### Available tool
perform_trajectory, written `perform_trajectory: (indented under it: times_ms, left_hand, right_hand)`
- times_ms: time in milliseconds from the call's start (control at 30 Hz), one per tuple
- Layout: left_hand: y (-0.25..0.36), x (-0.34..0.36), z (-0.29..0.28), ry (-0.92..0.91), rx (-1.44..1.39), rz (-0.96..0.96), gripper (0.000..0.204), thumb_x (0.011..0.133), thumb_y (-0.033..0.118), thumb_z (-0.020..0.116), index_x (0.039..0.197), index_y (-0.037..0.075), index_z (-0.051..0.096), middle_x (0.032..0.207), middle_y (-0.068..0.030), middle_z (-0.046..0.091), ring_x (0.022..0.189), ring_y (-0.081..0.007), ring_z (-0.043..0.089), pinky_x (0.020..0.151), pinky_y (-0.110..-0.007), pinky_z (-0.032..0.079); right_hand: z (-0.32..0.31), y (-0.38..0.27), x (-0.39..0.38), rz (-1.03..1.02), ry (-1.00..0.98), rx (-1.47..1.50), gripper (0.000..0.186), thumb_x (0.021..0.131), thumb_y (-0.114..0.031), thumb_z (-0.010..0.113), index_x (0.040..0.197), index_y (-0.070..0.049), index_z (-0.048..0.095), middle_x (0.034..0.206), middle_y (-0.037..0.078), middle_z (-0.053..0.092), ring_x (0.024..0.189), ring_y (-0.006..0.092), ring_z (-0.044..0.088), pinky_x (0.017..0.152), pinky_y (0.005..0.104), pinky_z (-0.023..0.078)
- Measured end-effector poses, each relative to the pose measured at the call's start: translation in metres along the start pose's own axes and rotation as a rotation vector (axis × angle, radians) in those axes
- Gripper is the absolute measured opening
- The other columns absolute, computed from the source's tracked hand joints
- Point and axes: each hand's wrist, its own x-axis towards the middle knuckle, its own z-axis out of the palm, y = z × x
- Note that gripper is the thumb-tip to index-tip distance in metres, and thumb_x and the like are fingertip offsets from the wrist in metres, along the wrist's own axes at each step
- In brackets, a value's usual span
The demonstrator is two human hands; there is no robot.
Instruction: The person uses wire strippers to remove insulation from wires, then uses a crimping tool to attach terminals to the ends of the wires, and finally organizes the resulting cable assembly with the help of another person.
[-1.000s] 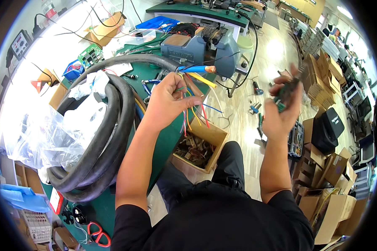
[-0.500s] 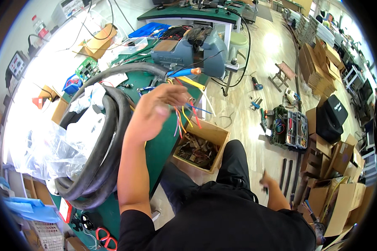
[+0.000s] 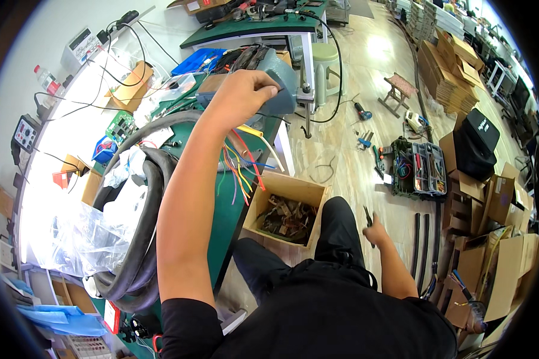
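Observation:
My left hand (image 3: 245, 99) reaches over the bench in front of the blue-grey vise (image 3: 279, 78). Its fingers are pinched together, with a small dark tip showing at the fingertips. Beneath that forearm, the stripped end of a thick black cable spreads into thin coloured wires (image 3: 241, 170); they hang past the bench edge above a wooden box (image 3: 287, 182). My arm hides where the cable ends. Low on the right, my right hand (image 3: 377, 232) grips a slim dark hand tool (image 3: 368, 216), pointed forward; its exact kind is unclear.
Coils of black cable (image 3: 153, 197) and clear plastic bags (image 3: 72, 233) lie on the green bench. On the floor ahead are a small stool (image 3: 400, 88), a drill (image 3: 362, 112) and an open toolbox (image 3: 416, 167). Cardboard boxes (image 3: 503, 257) line the right side.
My left hand has moved forward, away from the coloured wires, and its fingers have closed into a pinch. My right hand has come forward, and its tool shows more clearly. The view has shifted.

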Motion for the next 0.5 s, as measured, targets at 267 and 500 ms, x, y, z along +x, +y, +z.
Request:
perform_trajectory:
  times_ms: [267,500]
  left_hand:
    - [-0.037,-0.032,-0.022,0.270,-0.238,0.061,0.023,0.101,0.018,0.050,0.114,0.002,0.061,0.106,-0.0076,0.066,0.099,-0.0177,0.064,0.093,-0.033,0.047]
    - [-0.016,-0.030,-0.002,0.084,-0.016,0.101,0.027,0.097,0.017,0.058,0.117,0.001,0.066,0.121,-0.0096,0.064,0.103,-0.0183,0.066,0.087,-0.030,0.050]
  right_hand:
    - [-0.057,-0.130,-0.048,-0.460,-0.001,0.127,0.084,0.072,-0.010,0.056,0.150,0.000,0.027,0.135,0.032,0.049,0.126,0.0432,0.049,0.105,0.0409,0.040]
    - [-0.046,-0.151,-0.058,-0.535,-0.047,0.169,0.084,0.071,-0.006,0.055,0.149,0.001,0.027,0.135,0.032,0.049,0.127,0.0418,0.049,0.105,0.0395,0.039]
